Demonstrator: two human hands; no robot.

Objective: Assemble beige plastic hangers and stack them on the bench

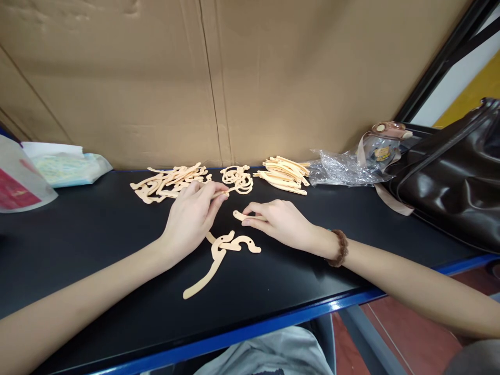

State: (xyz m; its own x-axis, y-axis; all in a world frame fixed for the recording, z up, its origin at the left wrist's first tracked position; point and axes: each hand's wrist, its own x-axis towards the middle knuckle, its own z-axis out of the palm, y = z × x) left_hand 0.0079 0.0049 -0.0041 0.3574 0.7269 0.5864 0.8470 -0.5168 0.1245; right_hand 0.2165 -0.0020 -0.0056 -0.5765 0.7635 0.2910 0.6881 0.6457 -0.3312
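A few loose parts (205, 279) overlap closest to me on the table (128, 297), probably parked there to stay handy. My hands are apart: right hand (275, 217) pinches a strip (239, 215), holed end poking out, likely to keep it visible; left hand (191, 212) pinches another piece (225, 194). Farther back: mixed pile (185, 176), hooks (240, 178), straighter bits (285, 172), seemingly split by shape for easy grabbing.

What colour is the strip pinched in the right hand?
Pale peach-tan; the strip in the right hand shows best in the head view.
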